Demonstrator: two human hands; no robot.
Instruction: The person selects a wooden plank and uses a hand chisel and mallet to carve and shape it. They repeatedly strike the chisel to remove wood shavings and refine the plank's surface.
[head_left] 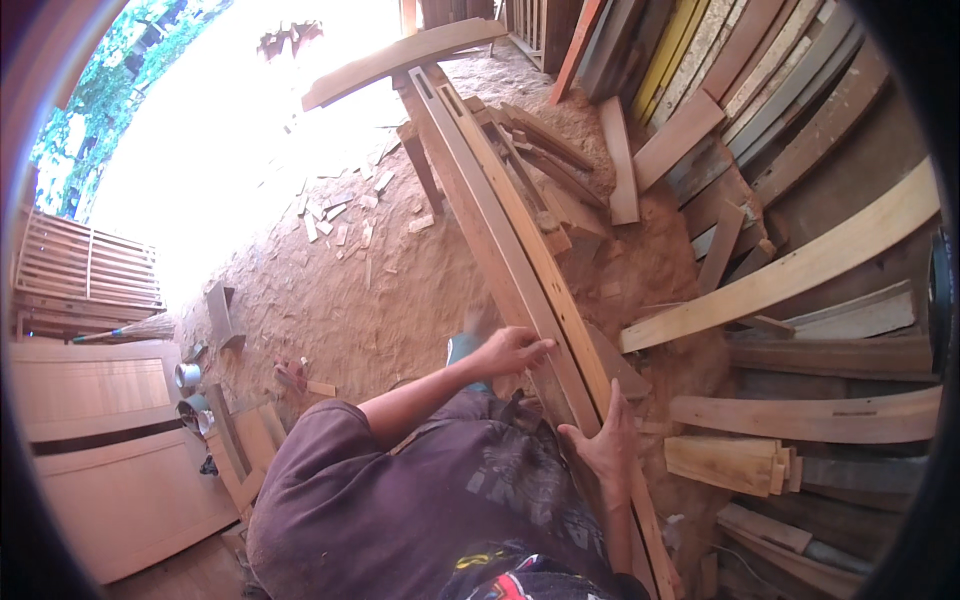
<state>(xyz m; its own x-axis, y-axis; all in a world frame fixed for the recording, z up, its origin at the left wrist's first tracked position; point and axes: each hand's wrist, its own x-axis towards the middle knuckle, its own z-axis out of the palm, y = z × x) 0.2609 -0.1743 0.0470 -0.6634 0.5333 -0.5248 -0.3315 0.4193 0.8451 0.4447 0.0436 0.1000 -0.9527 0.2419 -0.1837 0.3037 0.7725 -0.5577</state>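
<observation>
Two long wooden rails lie side by side along a narrow wooden bench (470, 215) that runs from the top middle to the lower right. The brown rail (510, 250) is on the left; the lighter rail (549, 290), with small dark slots or holes, is on the right. Over the brown rail is my left hand (505, 352), its fingers bent and drawn together near the upper face; whether something small sits in them is hidden. My right hand (608, 445) grips the rails nearer my body, thumb across the top and fingers along the lighter rail's right side.
A short board (400, 62) lies crosswise at the bench's far end. Offcuts (335, 212) litter the dirt floor at left. Stacked timber (560, 150) stands right of the bench, with more boards (805, 415) along the right side. Wooden panels (130, 480) lean at left.
</observation>
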